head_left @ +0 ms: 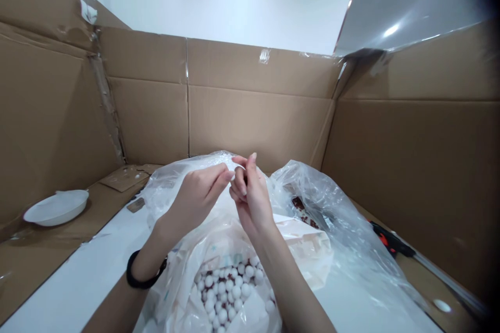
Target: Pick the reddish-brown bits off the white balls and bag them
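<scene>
Both hands are raised close together in the middle of the view, above an open plastic bag (183,281) of small white balls (228,291) with dark red bits among them. My left hand (197,192) has its fingers closed in a pinch, with a small white thing at the fingertips that is too small to name. Beside it, my right hand (252,195) has curled fingers with the thumb pointing up; what it grips, if anything, is hidden. A black band (135,276) circles the left wrist.
Clear plastic bags (344,218) lie behind and right, one with dark red pieces inside. A white bowl (58,208) sits at the left. On the right lies a black and red tool (392,242) with a metal rod. Cardboard walls (258,109) surround the table.
</scene>
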Demonstrator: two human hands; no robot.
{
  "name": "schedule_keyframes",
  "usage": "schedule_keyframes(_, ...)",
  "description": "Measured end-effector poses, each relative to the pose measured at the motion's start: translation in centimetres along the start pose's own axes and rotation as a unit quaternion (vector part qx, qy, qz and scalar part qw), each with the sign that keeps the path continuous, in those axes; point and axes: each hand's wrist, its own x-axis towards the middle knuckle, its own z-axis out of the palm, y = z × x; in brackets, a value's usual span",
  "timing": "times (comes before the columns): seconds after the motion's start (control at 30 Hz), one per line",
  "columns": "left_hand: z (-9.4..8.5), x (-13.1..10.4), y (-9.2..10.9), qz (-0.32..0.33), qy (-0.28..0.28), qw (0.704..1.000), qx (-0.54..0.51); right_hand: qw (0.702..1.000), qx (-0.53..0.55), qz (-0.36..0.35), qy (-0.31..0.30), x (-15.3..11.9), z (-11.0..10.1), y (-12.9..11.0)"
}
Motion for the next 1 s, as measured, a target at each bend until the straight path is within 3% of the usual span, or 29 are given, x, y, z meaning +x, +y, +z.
schedule_keyframes(0.13, -1.0, -0.3, -0.1, 0.023, -0.107, 0.994, 0.015, 0.995, 0.083, 0.01, 0.058, 0.4, -0.6, -0.8)
schedule_keyframes(0.23, -1.0, -0.5, 0.1, 0.017, -0.123, 0.992, 0.027, 0.979, 0.174, 0.061, 0.082, 1.0, -1.4, -1.2)
schedule_keyframes(0.37, -0.5, -0.4, 0.4, -0.006, -0.094, 0.994, 0.06, 0.944, 0.28, 0.145, 0.101, 1.7, -1.9, -1.1)
schedule_keyframes(0.53, 0.3, 0.0, 0.4, -0.004, -0.066, 0.99, 0.125, 0.93, 0.285, 0.192, 0.127, 1.5, -1.6, -1.1)
schedule_keyframes(0.73, 1.2, 0.2, -0.2, -0.012, -0.065, 0.979, 0.195, 0.929, 0.295, 0.196, 0.107, 1.0, -1.1, -1.6)
schedule_keyframes(1.0, 1.1, 0.4, -0.5, -0.036, -0.027, 0.978, 0.202, 0.923, 0.312, 0.208, 0.09, 0.8, -0.6, -1.4)
